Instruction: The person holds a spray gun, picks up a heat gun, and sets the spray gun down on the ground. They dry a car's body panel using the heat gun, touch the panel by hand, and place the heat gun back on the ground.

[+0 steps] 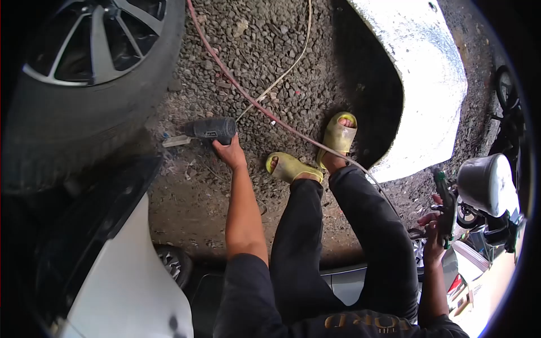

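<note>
My left hand (230, 153) is closed round the handle of a black gun-shaped power tool (211, 129), whose nozzle points left, low over the gravel near the tyre. Beside the nozzle is a pale flat piece (176, 141). At the right, my right hand (433, 232) grips a long dark part with green ends (447, 208), its fingers partly hidden behind the part. A thin pale cord (287, 72) runs up from the back of the tool.
A car wheel (101, 45) is at upper left, above a white body panel (132, 270). A reddish hose (242, 90) crosses the gravel over one yellow sandal (340, 137). At right are a large white panel (431, 84) and a grey bucket-like object (476, 183).
</note>
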### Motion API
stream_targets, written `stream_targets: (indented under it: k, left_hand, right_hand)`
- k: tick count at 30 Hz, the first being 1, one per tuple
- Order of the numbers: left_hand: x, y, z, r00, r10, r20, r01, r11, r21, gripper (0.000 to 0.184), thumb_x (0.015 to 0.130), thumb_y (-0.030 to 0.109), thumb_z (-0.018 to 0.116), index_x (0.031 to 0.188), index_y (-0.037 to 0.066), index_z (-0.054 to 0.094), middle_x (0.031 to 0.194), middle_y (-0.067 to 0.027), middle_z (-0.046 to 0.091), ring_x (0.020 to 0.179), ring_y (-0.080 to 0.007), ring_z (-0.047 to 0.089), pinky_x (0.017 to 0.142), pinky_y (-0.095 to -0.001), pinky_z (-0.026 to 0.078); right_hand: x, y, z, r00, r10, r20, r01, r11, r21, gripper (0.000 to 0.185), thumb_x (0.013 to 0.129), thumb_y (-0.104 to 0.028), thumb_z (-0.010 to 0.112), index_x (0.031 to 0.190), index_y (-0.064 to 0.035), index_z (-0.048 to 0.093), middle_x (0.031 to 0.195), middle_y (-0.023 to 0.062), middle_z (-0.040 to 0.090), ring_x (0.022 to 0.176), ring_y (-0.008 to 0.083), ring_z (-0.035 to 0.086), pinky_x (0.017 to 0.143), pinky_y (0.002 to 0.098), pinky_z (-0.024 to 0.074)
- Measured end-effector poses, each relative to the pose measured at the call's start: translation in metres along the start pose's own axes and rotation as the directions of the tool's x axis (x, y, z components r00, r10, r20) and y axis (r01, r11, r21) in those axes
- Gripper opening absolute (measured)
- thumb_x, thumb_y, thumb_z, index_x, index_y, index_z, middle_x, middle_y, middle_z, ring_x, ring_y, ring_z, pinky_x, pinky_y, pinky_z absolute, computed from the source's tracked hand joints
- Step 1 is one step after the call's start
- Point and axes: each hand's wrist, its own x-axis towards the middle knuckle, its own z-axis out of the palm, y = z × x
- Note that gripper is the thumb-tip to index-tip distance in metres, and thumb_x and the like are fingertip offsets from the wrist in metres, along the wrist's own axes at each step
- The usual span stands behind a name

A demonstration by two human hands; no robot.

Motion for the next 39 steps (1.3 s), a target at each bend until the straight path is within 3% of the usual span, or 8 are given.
stream_targets:
  k: [7,11,16,21,25,28,35,39]
  left_hand:
    - [-0.001,-0.017,0.058,0.999,0.035,-0.022,-0.036,0.997,-0.075,0.059,0.082,0.029,0.086,0.124,0.002,0.054,0.116,-0.0162,0.067,0.103,-0.0314,0.066,0.093,-0.0421,0.049]
    - [0.011,-0.026,0.064,0.996,0.060,-0.060,-0.059,0.998,0.019,0.058,0.080,0.031,0.086,0.119,0.001,0.055,0.114,-0.0179,0.068,0.100,-0.0344,0.068,0.091,-0.0445,0.050]
    - [-0.005,-0.001,0.039,0.999,0.027,-0.030,-0.021,0.982,0.188,0.056,0.079,0.027,0.085,0.120,0.000,0.058,0.115,-0.0219,0.069,0.104,-0.0418,0.066,0.092,-0.0483,0.049]
    - [-0.069,0.049,-0.034,0.988,0.120,0.097,-0.128,0.989,0.080,0.059,0.080,0.024,0.085,0.123,-0.003,0.057,0.124,-0.0220,0.065,0.111,-0.0359,0.064,0.097,-0.0433,0.048]
    - [-0.137,0.121,-0.108,0.968,0.135,0.210,-0.157,0.983,0.093,0.061,0.080,0.028,0.084,0.124,-0.004,0.057,0.124,-0.0249,0.064,0.115,-0.0424,0.062,0.100,-0.0457,0.046]
    - [-0.169,0.166,-0.152,0.952,0.108,0.285,-0.176,0.958,0.227,0.065,0.083,0.034,0.081,0.129,-0.004,0.055,0.129,-0.0258,0.061,0.119,-0.0448,0.059,0.102,-0.0488,0.046]
    - [-0.253,0.336,-0.223,0.953,-0.036,0.301,-0.113,0.880,0.462,0.076,0.087,0.039,0.077,0.145,0.000,0.047,0.139,-0.0258,0.054,0.125,-0.0453,0.056,0.104,-0.0542,0.047]
    - [-0.286,0.407,-0.256,0.932,-0.059,0.359,-0.127,0.872,0.472,0.081,0.090,0.039,0.074,0.153,0.003,0.039,0.145,-0.0232,0.051,0.126,-0.0442,0.056,0.105,-0.0546,0.049]
  right_hand:
    - [0.028,0.034,0.018,0.982,0.073,-0.172,-0.090,0.992,-0.092,0.083,0.099,-0.061,0.056,0.148,0.0048,0.040,0.129,0.0164,0.059,0.076,0.0116,0.060,0.068,0.0265,0.0454]
    - [0.038,0.031,0.027,0.974,0.083,-0.213,-0.092,0.995,-0.033,0.087,0.097,-0.062,0.060,0.148,0.0049,0.038,0.143,0.0211,0.052,0.078,0.0140,0.062,0.072,0.0287,0.0494]
    - [0.033,0.019,0.015,0.985,0.046,-0.166,-0.056,0.997,-0.057,0.080,0.099,-0.058,0.057,0.145,0.0044,0.039,0.145,0.0207,0.051,0.079,0.0147,0.064,0.071,0.0310,0.0505]
    - [0.017,-0.024,-0.038,0.995,-0.023,-0.096,0.019,0.999,-0.035,0.063,0.102,-0.050,0.055,0.136,0.0022,0.048,0.145,0.0216,0.053,0.076,0.0143,0.062,0.068,0.0307,0.0511]
    - [0.005,-0.106,-0.115,0.992,-0.099,-0.083,0.102,0.994,0.036,0.048,0.101,-0.030,0.060,0.135,0.0027,0.054,0.140,0.0207,0.060,0.072,0.0127,0.063,0.065,0.0274,0.0526]
    - [-0.008,-0.191,-0.197,0.984,-0.127,-0.123,0.134,0.989,0.056,0.064,0.099,-0.032,0.064,0.148,0.0038,0.045,0.135,0.0175,0.063,0.070,0.0094,0.062,0.065,0.0260,0.0532]
    - [-0.078,-0.388,-0.474,0.914,-0.214,-0.345,0.188,0.976,-0.107,0.054,0.101,-0.026,0.060,0.148,-0.0022,0.051,0.115,0.0103,0.070,0.069,0.0070,0.055,0.064,0.0230,0.0491]
    - [-0.119,-0.427,-0.587,0.810,-0.358,-0.465,0.250,0.927,-0.278,0.051,0.103,-0.026,0.059,0.148,-0.0026,0.051,0.114,0.0101,0.070,0.073,0.0083,0.057,0.068,0.0239,0.0497]
